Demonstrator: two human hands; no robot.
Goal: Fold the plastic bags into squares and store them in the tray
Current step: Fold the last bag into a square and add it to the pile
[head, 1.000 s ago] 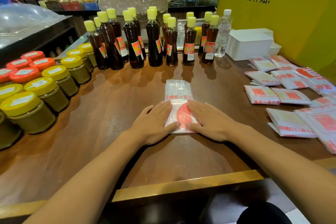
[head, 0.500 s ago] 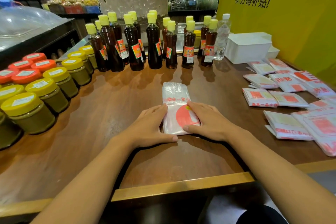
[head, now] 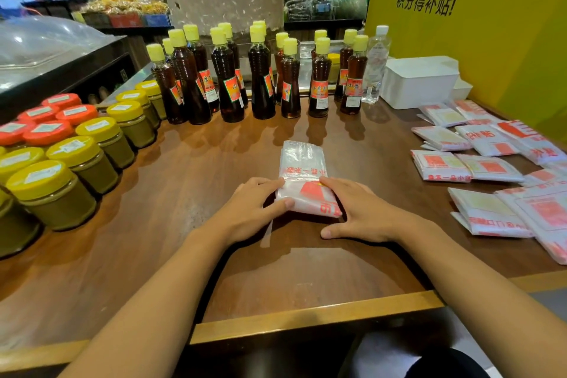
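Both hands grip one plastic bag (head: 302,163) mid-table (head: 184,224). Left hand (head: 248,212) pinches its near fold, right hand (head: 362,212) clamps the other side.

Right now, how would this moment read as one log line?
step: folding bag | left hand: pinching near edge | right hand: lifting near edge | tray: untouched

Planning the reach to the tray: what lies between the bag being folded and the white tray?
In the head view, only bare tabletop lies between the plastic bag and the white tray.
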